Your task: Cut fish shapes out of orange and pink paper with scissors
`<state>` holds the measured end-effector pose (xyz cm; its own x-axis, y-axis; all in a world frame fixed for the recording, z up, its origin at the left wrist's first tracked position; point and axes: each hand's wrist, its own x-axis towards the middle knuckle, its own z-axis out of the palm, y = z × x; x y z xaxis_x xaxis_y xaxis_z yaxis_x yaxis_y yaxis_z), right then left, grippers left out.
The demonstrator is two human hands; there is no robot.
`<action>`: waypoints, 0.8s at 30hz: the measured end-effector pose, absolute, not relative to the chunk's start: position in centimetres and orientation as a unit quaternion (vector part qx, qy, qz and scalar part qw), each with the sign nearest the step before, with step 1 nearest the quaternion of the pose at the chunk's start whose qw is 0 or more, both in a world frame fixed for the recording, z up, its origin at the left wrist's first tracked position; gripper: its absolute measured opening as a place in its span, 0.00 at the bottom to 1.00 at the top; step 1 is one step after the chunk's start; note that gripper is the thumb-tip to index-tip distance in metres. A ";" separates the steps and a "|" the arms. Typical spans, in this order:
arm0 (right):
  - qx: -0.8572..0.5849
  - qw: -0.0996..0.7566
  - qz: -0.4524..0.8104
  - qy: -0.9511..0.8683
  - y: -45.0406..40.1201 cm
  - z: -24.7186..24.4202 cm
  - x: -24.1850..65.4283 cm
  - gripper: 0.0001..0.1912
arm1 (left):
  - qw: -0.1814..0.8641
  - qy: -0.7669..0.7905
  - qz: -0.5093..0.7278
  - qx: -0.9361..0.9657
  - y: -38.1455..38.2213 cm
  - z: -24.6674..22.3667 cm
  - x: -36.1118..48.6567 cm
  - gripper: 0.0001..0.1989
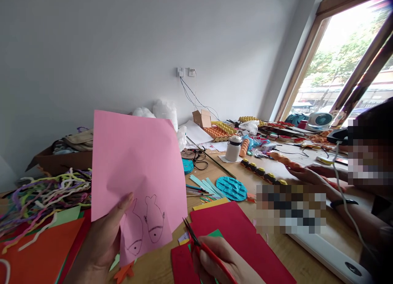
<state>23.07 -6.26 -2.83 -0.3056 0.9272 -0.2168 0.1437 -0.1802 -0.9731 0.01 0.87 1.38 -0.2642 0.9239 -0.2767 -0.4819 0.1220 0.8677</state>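
Note:
My left hand grips a large pink sheet of paper by its lower part, thumb on the front face. Two small shapes are drawn in dark line near the bottom, and the lower strip of the sheet hangs partly apart from the rest. In my right hand is a pair of scissors with red handles, its dark blades pointing up toward the sheet's lower right corner without touching it. Beneath that hand lie red sheets and a bit of green paper.
Fuzzy coloured stems and an orange sheet lie at left. A textured blue disc, a white canister and painted egg-carton strips stand ahead. A co-worker's arms reach in at right, near a white device.

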 end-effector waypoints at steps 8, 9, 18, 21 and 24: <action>-0.425 0.296 0.569 -0.639 -4.4 -2.3 21.5 0.27 | 0.547 0.469 0.655 0.228 0.3 2.1 0.7 0.19; -0.425 0.296 0.573 -0.635 -4.4 -2.5 21.5 0.27 | 0.547 0.466 0.656 0.230 0.3 2.1 0.7 0.19; -0.369 0.340 0.648 -0.573 -4.4 -2.2 20.5 0.26 | 0.559 0.486 0.635 0.219 0.5 1.6 0.7 0.22; -0.357 0.359 0.660 -0.555 -4.4 -2.1 20.2 0.25 | 0.568 0.489 0.627 0.213 0.5 1.7 0.9 0.21; -0.361 0.350 0.663 -0.555 -4.2 -2.0 19.9 0.28 | 0.578 0.488 0.616 0.219 0.5 1.6 0.9 0.22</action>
<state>19.90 -4.17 -2.01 -0.4945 0.8645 -0.0899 -0.0631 -0.1389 -0.9883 0.87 0.53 1.55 -0.2361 0.9260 -0.2946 -0.4980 0.1450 0.8549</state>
